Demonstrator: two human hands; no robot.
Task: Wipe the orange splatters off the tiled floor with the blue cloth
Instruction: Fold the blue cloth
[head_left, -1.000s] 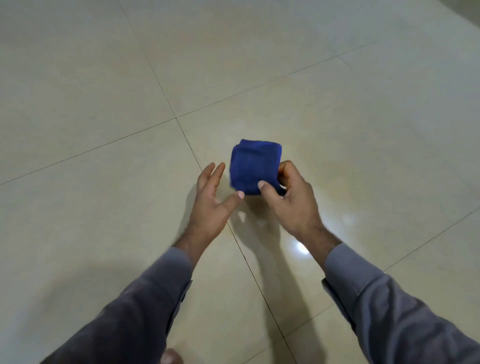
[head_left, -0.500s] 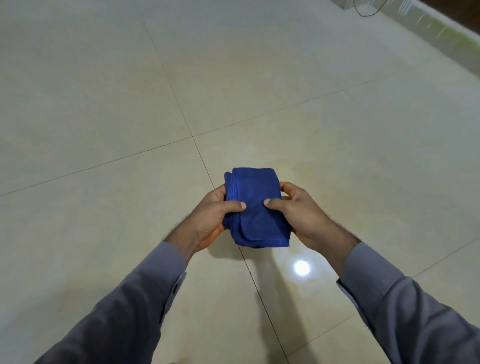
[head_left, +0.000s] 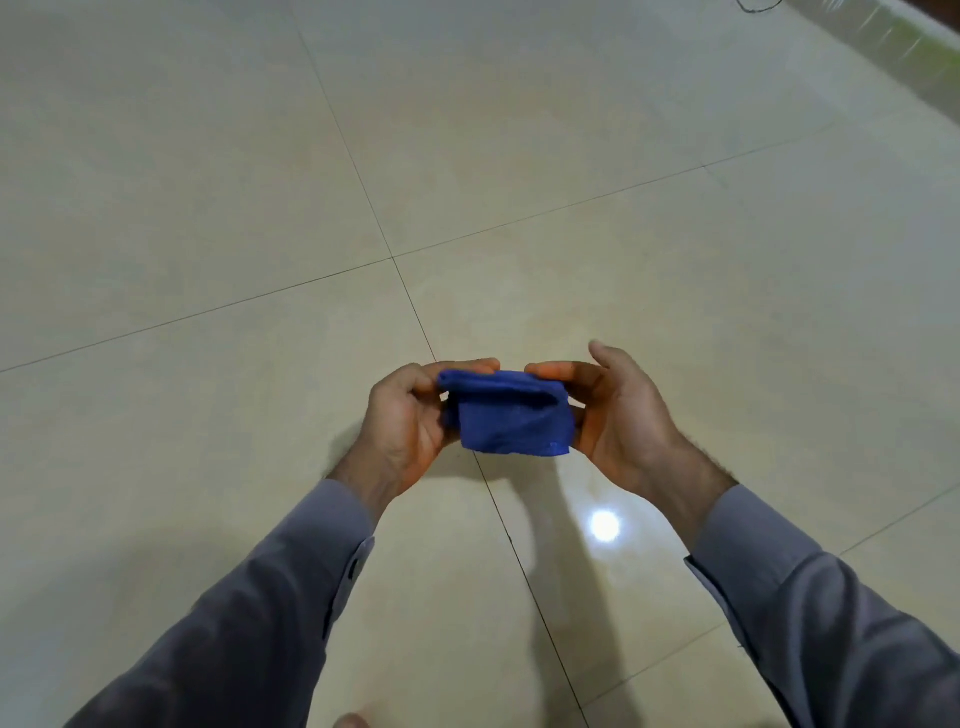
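Observation:
A folded blue cloth (head_left: 511, 418) hangs in the air above the tiled floor (head_left: 571, 218), held between both hands. My left hand (head_left: 410, 423) grips its left end, fingers curled over the top fold. My right hand (head_left: 618, 415) holds the right end, with its fingers behind the cloth and the thumb raised. The cream tiles show no orange splatter in this view.
Dark grout lines cross the floor and meet just above my hands. A lamp's bright reflection (head_left: 604, 526) shines on the tile below my right wrist. A wall base (head_left: 904, 41) and a bit of dark cable (head_left: 756, 6) lie at the top right.
My left hand came over and took hold of the cloth beside the right. Both hands then turned palms toward me, tipping the cloth so its folded edge faces up. The view tilted upward.

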